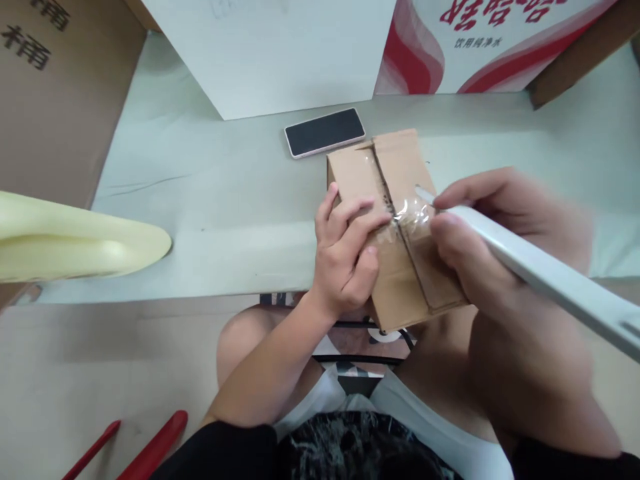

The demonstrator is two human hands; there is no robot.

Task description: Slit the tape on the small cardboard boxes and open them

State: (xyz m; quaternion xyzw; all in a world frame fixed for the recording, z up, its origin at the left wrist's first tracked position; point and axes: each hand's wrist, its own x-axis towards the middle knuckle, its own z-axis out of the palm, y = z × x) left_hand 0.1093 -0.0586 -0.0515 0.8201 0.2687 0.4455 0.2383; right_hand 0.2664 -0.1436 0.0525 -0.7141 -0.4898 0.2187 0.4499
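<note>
A small brown cardboard box (400,267) sits at the table's front edge and juts out past it, over my lap. Clear tape (415,212) crosses the dark seam between its two top flaps and looks wrinkled. My left hand (347,257) lies on the box's left side and top, fingers apart, fingertips near the seam. In my right hand (480,233), slightly blurred, is a long white utility knife (540,263). Its thin tip points left, over the tape on the right flap. The handle runs down to the right, out of view.
Beyond the box, a phone (325,132) lies on the pale green tabletop (225,200). White and red cartons (280,53) line the back. A large brown carton (65,93) and a pale yellow rounded object (85,240) are at left. Red bars (155,443) show at lower left.
</note>
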